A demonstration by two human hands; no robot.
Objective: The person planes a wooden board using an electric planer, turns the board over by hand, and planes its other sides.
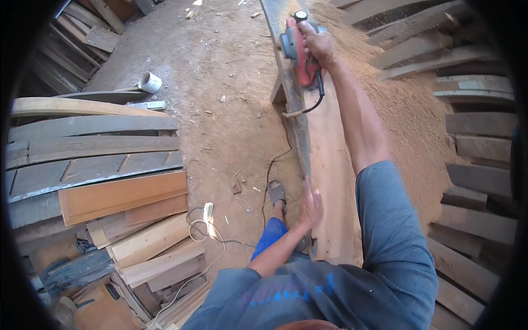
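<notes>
A red and grey power planer [300, 52] rests on the far part of a long pale board [330, 181]. My right hand [319, 45] is closed round the planer's handle, with the arm stretched far forward. A black cord runs from the tool's near end down the board's left side. Near the board's close end, my left hand [312, 206] lies against its left edge with the fingers spread. The board lies lengthwise on a narrow dark bench [300, 132].
Stacked planks [93, 148] and loose offcuts [159, 242] lie at left. A white bucket [149, 82] lies tipped on the dusty floor. Shavings [412, 132] spread right of the board, beside more stacked timber [484, 148]. A cable crosses the floor near my foot.
</notes>
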